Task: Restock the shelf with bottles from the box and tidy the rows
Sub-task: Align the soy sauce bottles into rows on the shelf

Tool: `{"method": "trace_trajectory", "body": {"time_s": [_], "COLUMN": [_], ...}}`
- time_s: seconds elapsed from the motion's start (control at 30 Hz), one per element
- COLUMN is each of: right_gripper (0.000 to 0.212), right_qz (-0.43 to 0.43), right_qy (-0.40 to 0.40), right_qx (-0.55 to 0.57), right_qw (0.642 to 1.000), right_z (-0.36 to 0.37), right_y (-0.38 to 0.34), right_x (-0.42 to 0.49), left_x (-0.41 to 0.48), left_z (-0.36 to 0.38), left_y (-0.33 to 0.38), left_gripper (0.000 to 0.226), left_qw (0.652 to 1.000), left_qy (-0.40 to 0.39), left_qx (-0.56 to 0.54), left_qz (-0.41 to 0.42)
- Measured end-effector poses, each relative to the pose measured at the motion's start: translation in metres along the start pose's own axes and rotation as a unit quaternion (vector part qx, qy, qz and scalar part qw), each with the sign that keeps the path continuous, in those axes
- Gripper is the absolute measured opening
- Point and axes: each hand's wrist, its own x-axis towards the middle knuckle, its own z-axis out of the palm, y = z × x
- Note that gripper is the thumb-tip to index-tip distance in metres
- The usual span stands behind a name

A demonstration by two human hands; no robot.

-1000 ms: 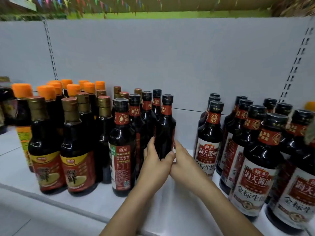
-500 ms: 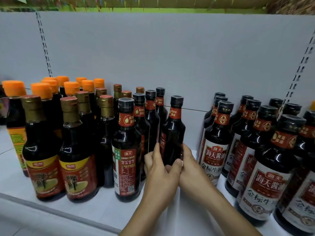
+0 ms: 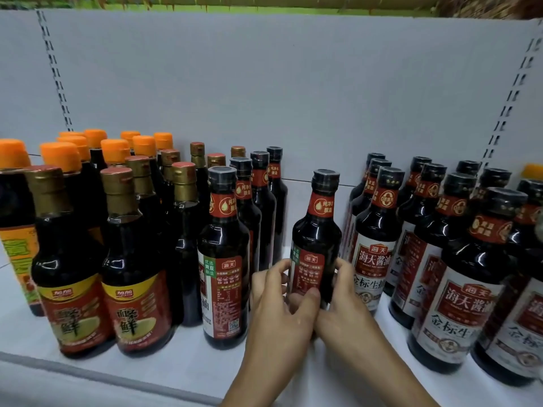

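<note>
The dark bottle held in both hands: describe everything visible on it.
The soy sauce bottle is dark, glossy, glass-like, with a black sealed cap, a red neck band and a red and green label with Chinese print. It stands about upright in the gap between the matching row on its left and the white-labelled bottles on its right. The left hand and right hand grip its lower body; its base is hidden behind them.

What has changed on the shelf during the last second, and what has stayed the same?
The held bottle moved right, away from the black-capped row into the gap beside the white-label bottles. The left hand and right hand kept gripping it. The other rows stayed put.
</note>
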Motion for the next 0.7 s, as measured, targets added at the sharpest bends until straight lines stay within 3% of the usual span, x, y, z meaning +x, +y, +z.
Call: {"method": "trace_trajectory", "body": {"time_s": [0.23, 0.43, 0.57, 0.7], "right_gripper": [0.06, 0.077, 0.06, 0.053], "right_qz": [-0.007, 0.034, 0.045, 0.048], "right_qy": [0.024, 0.062, 0.084, 0.103], "right_qx": [0.014, -0.011, -0.035, -0.021], "right_qw": [1.0, 0.997, 0.995, 0.993], "right_z": [-0.007, -0.01, -0.02, -0.029], "right_y": [0.002, 0.007, 0.012, 0.019], "right_x": [-0.024, -0.039, -0.045, -0.053], "left_x": [0.003, 0.003, -0.001, -0.01], "left_z": [-0.001, 0.021, 0.036, 0.037], "left_y": [-0.003, -0.001, -0.003, -0.006], "left_gripper": [0.048, 0.061, 0.057, 0.061], "left_qw": [0.997, 0.998, 0.994, 0.983], "left_qy": [-0.056, -0.056, -0.095, -0.176], "left_qx": [-0.057, -0.008, 0.041, -0.044], "left_qz": [-0.018, 0.014, 0.037, 0.019]}}
